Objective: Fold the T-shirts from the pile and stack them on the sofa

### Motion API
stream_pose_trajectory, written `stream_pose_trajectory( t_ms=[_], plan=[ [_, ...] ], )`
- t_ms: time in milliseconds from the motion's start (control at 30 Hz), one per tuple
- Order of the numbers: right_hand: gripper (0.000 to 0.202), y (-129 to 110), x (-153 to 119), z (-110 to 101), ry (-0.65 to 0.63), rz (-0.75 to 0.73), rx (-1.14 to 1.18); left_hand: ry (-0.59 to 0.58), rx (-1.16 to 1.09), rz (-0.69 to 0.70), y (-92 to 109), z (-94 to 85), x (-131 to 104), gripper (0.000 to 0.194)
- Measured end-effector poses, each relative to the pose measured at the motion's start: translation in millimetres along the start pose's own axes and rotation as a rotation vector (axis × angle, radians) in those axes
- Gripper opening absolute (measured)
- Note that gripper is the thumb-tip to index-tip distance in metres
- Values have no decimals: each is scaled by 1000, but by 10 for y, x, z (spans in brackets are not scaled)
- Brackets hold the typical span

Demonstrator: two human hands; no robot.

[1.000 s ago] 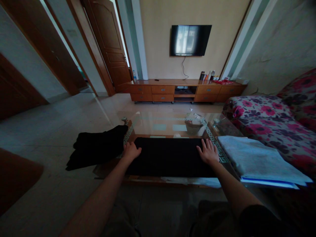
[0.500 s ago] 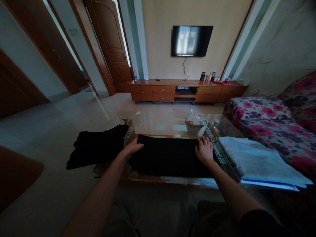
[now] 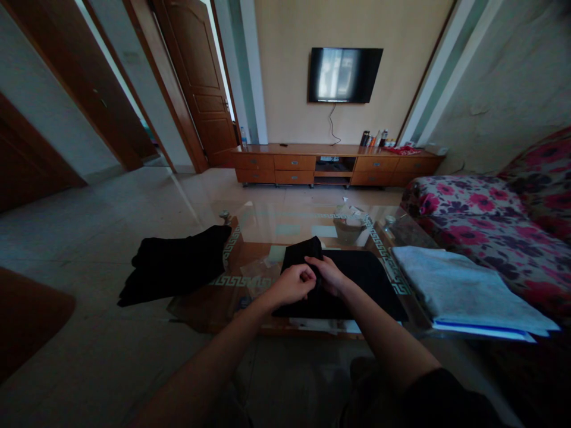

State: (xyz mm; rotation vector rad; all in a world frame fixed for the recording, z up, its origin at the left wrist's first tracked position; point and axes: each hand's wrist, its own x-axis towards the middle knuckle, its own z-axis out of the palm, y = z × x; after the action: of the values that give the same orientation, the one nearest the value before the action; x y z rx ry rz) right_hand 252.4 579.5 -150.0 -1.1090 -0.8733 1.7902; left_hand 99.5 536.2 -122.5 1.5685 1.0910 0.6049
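A black cloth [image 3: 352, 291] lies on the glass coffee table [image 3: 250, 235], its left part lifted and turned over toward the middle. My left hand [image 3: 294, 282] has its fingers curled closed at the raised fold. Right beside it, my right hand [image 3: 329, 274] grips the same fold, the fingers partly hidden behind the dark fabric. The two hands are close together. Another black cloth [image 3: 176, 258] rests at the table's left end, away from both hands.
Light blue folded sheets [image 3: 464, 291] lie at the table's right end. A flowered sofa [image 3: 477, 205] stands to the right. Beyond the table are a low wooden cabinet [image 3: 294, 161] with bottles and a wall television [image 3: 345, 75]. A clear bowl [image 3: 350, 229] shows near the table's far side.
My left hand moved right, bringing the cloth's left side over. My right hand moved left from the cloth's right end to meet it. More glass shows at the left.
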Motion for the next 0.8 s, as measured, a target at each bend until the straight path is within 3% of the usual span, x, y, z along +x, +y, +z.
stream_pose_trajectory(
  t_ms=[133,167,233,333,400,533,600,700,800],
  plan=[
    [25,23,37,-14,111,-35,22,-451,-403,-207,-32,337,-210,24],
    [23,18,32,-6,110,-29,29,-518,-525,-245,-56,418,-251,28],
    [19,-6,5,22,93,-28,63,-533,-771,-312,-106,542,-299,41],
    [18,-70,-60,70,70,-49,187,-345,-1048,-372,-147,593,-292,53],
    [16,-122,-98,88,48,-59,288,-217,-1114,-400,-152,559,-265,63],
    [11,-233,-122,67,12,-28,447,-123,-1173,-426,-165,500,-214,75],
    [14,-281,-111,29,10,1,498,-14,-1214,-380,-181,501,-177,69],
    [17,-318,-90,-42,16,-18,526,274,-1250,-269,-178,456,-92,48],
    [20,-307,-89,-94,58,-87,520,476,-1272,-109,-98,244,3,36]
  ],
)
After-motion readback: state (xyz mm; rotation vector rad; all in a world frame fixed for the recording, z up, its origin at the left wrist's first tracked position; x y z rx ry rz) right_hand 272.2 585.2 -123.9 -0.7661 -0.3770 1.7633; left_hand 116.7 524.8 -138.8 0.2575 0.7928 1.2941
